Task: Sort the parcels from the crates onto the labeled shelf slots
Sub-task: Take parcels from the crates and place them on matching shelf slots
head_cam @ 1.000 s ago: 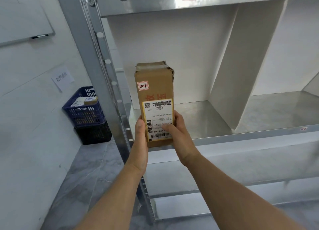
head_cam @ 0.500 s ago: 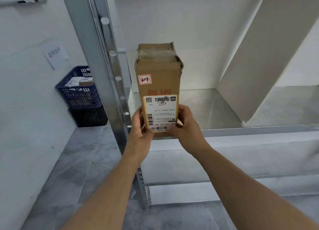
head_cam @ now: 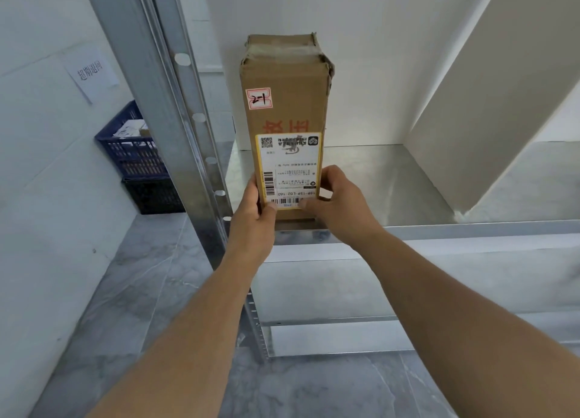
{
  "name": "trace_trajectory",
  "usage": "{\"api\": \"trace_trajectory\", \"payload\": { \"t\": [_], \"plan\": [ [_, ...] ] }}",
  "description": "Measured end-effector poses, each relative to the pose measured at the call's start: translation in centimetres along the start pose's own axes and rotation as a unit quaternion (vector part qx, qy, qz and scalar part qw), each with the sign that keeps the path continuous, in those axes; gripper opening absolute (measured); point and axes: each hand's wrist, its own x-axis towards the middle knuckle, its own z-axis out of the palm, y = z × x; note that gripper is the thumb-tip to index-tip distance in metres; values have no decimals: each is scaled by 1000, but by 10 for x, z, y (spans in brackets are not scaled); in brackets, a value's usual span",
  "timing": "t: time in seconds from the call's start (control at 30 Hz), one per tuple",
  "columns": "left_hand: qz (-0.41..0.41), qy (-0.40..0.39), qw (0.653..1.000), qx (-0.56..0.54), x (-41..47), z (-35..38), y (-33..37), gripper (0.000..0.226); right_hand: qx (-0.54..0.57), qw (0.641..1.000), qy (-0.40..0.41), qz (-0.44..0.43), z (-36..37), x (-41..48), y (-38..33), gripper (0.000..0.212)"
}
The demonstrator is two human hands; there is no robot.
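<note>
Grey metal shelf [head_cam: 408, 179] bearing tall brown cardboard parcel [head_cam: 284, 81]; left hand [head_cam: 254, 216], right hand [head_cam: 342, 207] clamping its near end; stacked blue and black plastic crates [head_cam: 138, 160] sitting far left on grey marble floor [head_cam: 131, 292].

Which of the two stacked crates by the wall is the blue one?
The upper crate is blue and holds parcels; the lower crate beneath it is black.

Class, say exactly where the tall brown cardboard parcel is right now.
The tall brown cardboard parcel stands upright on the metal shelf, in its left compartment near the grey upright post, held at its base between the left hand and right hand.
</note>
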Motion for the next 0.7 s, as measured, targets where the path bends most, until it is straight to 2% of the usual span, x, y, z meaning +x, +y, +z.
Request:
{"api": "trace_trajectory", "payload": {
  "t": [0.43,0.7],
  "plan": [
    [-26,6,1000,9,8,5,5,53,-13,1000,-5,14,0,12,3,35],
    [-21,-7,1000,-9,8,5,7,62,-10,1000,7,26,5,12,8,58]
  ]
}}
